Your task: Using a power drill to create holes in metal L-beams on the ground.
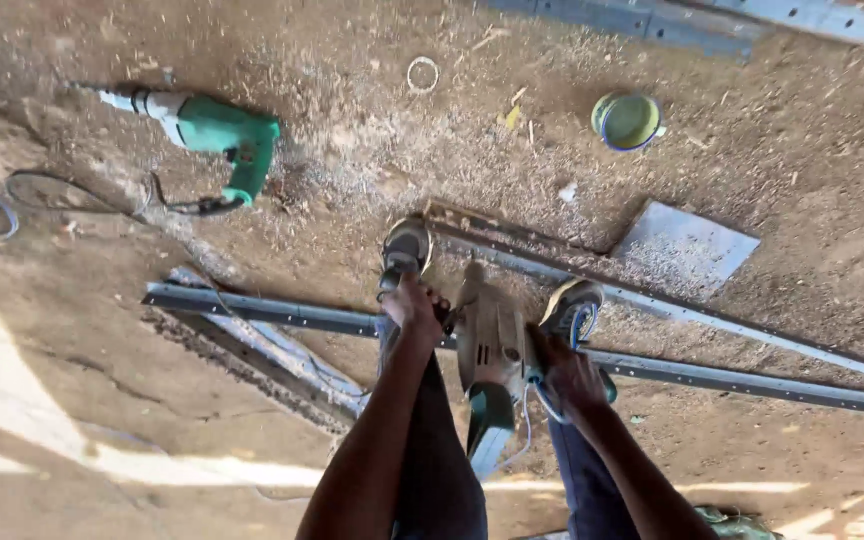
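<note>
Hands: left hand [414, 308] and right hand [574, 375] both clamped on angle grinder [489, 345].
Work: steel channel [732, 378] underfoot.
Advice: keep feet pinning it, cord [537, 405] clear.

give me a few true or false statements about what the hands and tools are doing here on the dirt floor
1. Both hands grip the power tool over the long metal rail. True: left hand, right hand.
2. The green drill is in the right hand. False: it lies on the ground, untouched.
3. A foot rests on the rail on each side of the tool. True.
4. The small cup stands on the flat metal sheet. False: it sits on the dirt, apart from the sheet.
</note>
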